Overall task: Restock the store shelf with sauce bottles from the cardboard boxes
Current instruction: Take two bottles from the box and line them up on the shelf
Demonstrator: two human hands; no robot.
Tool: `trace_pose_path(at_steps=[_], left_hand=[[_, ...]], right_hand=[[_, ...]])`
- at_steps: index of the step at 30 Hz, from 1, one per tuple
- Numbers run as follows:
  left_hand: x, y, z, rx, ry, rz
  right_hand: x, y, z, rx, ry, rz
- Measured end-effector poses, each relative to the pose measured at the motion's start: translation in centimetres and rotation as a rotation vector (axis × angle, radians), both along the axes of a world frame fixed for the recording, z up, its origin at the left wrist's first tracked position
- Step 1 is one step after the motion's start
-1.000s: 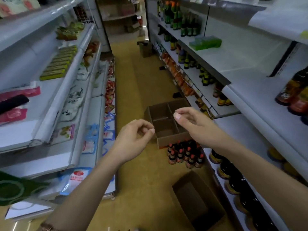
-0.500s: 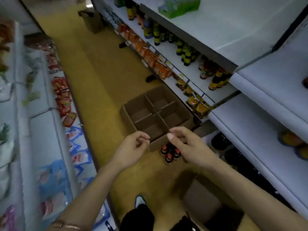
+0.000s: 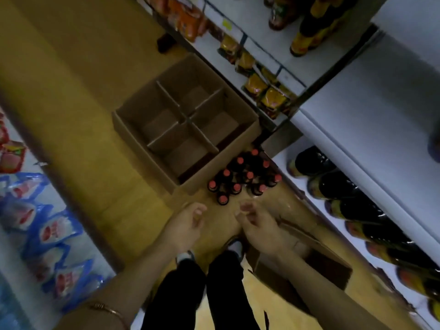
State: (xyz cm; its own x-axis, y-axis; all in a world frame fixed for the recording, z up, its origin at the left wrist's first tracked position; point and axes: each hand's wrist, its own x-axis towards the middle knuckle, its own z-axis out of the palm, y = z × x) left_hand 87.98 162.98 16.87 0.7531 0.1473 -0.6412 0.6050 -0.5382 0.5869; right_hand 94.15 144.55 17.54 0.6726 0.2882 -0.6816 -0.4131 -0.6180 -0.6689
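Here both hands, left [image 3: 188, 225] and right [image 3: 258, 225], hang loosely curled and seem to grasp nothing, though blur obscures the fingertips. They sit just above the bottles [image 3: 242, 178] clustered on the floor beside the divided box [image 3: 133, 125], presumably staged for lifting to the shelf [image 3: 371, 129].

No words or numbers could be read anywhere. The labels on the big dark bottles [image 3: 352, 210] on the low shelf [image 3: 371, 148] were too blurry. The bags [image 3: 271, 101] on the next shelf showed only yellow and red. The packs [image 3: 54, 232] on the other side showed only blue and red shapes. The small bottles [image 3: 242, 179] on the floor showed only red caps.
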Motion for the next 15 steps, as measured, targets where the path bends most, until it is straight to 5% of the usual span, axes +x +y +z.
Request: trace_pose_path(at_steps=[15], left_hand=[[6.0,-1.1,-22.0,-0.019,-0.04,-0.159]], right_hand=[[1.6,2.0,-22.2,-0.023,0.022,-0.133]])
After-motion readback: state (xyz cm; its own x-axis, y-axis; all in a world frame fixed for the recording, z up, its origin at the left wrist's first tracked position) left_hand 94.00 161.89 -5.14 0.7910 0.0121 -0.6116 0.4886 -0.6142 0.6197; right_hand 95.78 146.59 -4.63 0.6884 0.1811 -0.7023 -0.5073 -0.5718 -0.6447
